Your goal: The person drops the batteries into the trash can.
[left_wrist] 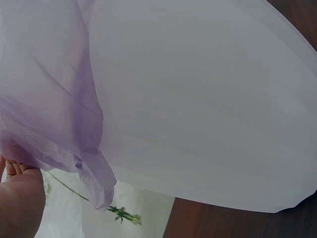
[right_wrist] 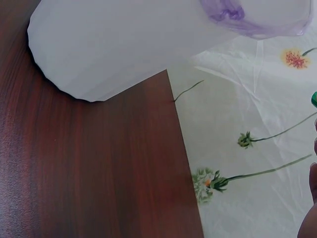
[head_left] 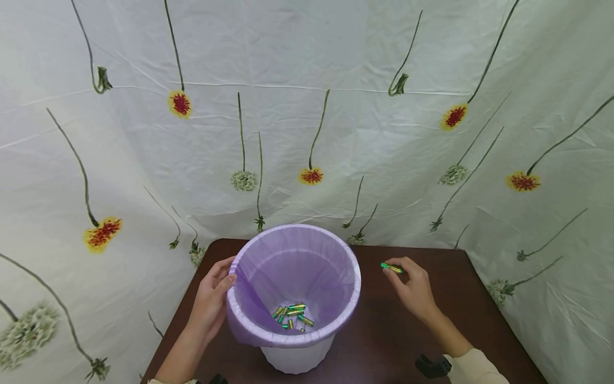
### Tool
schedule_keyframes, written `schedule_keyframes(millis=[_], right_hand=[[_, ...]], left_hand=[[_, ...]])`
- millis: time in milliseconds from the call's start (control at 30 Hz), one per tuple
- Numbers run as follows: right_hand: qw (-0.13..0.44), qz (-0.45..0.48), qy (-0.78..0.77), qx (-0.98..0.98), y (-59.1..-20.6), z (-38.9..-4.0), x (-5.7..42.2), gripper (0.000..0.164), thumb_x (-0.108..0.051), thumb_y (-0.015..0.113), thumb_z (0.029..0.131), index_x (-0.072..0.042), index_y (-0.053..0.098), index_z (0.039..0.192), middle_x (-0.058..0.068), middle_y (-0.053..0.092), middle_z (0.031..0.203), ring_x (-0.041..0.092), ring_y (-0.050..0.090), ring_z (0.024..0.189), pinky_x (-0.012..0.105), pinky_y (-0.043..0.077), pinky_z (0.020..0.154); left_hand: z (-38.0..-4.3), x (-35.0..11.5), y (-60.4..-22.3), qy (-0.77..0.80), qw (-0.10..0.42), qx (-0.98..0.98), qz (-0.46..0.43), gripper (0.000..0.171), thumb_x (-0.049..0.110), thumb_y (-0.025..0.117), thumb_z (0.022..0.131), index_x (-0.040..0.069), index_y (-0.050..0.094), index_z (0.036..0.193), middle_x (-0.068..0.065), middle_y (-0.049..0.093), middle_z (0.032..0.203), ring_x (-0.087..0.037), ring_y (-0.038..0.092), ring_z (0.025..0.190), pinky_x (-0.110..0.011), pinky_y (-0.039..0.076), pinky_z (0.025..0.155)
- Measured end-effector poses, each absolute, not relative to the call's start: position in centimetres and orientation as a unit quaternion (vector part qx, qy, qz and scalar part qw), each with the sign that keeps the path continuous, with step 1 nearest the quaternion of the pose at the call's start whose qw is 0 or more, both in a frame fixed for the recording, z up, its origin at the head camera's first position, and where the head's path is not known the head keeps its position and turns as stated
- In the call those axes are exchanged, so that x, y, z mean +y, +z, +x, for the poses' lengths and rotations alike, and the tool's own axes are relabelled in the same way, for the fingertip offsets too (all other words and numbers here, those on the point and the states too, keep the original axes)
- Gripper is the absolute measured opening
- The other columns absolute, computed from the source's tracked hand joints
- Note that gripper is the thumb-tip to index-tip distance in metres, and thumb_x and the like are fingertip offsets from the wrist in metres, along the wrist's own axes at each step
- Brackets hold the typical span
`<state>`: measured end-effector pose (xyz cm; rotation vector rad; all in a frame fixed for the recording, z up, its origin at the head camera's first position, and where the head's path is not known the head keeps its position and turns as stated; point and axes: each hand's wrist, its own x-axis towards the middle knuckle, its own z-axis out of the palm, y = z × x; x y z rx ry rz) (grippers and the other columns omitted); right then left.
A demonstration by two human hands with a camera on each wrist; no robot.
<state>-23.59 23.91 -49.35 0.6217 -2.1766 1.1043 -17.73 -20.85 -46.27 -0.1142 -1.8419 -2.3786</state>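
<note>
A white bin (head_left: 297, 356) stands on the dark table, lined with a thin purple plastic bag (head_left: 312, 272) folded over its rim. My left hand (head_left: 208, 301) grips the bin's rim at the left, thumb on top and fingers against the outside. At the bottom of the lined bin lie several green and gold batteries (head_left: 296, 313). Right of the bin, my right hand (head_left: 416, 290) pinches a green and gold battery (head_left: 392, 268) between thumb and fingers above the table. Only a green tip (right_wrist: 314, 99) of it shows in the right wrist view.
The brown wooden table (head_left: 384, 341) extends to both sides of the bin. A pale cloth (head_left: 297, 133) printed with flowers hangs behind the table and at its sides. Dark wrist straps (head_left: 433, 366) show near the sleeves.
</note>
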Motion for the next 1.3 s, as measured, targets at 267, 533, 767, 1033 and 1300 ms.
schedule_keyframes(millis=[267, 533, 767, 1033, 1300], right_hand=[[0.310, 0.247, 0.423, -0.815, -48.1, -23.7, 23.3, 0.025, 0.005, 0.080, 0.086, -0.011, 0.075, 0.105, -0.003, 0.069, 0.094, 0.011, 0.060, 0.079, 0.018, 0.047, 0.067], [0.305, 0.260, 0.428, -0.810, -47.1, -24.0, 22.7, 0.024, 0.005, 0.079, 0.087, -0.011, 0.075, 0.105, -0.003, 0.069, 0.094, 0.012, 0.060, 0.080, 0.018, 0.046, 0.068], [0.298, 0.265, 0.423, -0.814, -46.1, -24.4, 22.0, 0.022, 0.003, 0.078, 0.088, -0.009, 0.075, 0.106, -0.003, 0.070, 0.096, 0.011, 0.062, 0.082, 0.021, 0.048, 0.068], [0.296, 0.304, 0.436, -0.794, -44.6, -25.0, 20.2, 0.022, 0.004, 0.078, 0.087, -0.010, 0.076, 0.105, -0.001, 0.072, 0.098, 0.016, 0.066, 0.087, 0.023, 0.051, 0.075], [0.278, 0.322, 0.423, -0.800, -43.6, -24.9, 18.8, 0.020, 0.000, 0.080, 0.088, -0.010, 0.076, 0.105, -0.003, 0.072, 0.098, 0.015, 0.065, 0.088, 0.033, 0.053, 0.070]], left_hand=[[-17.7, -20.8, -46.3, -0.790, 0.063, -0.608, -0.039, 0.042, 0.003, 0.054, 0.105, -0.007, 0.043, 0.144, -0.004, 0.064, 0.127, -0.019, 0.064, 0.110, -0.030, 0.057, 0.088], [-17.7, -20.9, -46.4, -0.790, 0.064, -0.608, -0.042, 0.041, 0.003, 0.054, 0.105, -0.007, 0.043, 0.144, -0.005, 0.064, 0.127, -0.019, 0.064, 0.109, -0.031, 0.057, 0.088], [-17.7, -20.9, -46.5, -0.791, 0.065, -0.608, -0.040, 0.041, 0.003, 0.054, 0.105, -0.007, 0.043, 0.144, -0.004, 0.064, 0.127, -0.019, 0.064, 0.110, -0.031, 0.057, 0.088], [-17.7, -20.9, -46.4, -0.788, 0.066, -0.611, -0.039, 0.042, 0.004, 0.055, 0.105, -0.007, 0.042, 0.144, -0.004, 0.064, 0.127, -0.019, 0.064, 0.110, -0.030, 0.057, 0.088], [-17.7, -21.0, -46.4, -0.787, 0.064, -0.612, -0.040, 0.042, 0.004, 0.055, 0.105, -0.006, 0.043, 0.144, -0.004, 0.064, 0.127, -0.019, 0.064, 0.109, -0.031, 0.057, 0.087]])
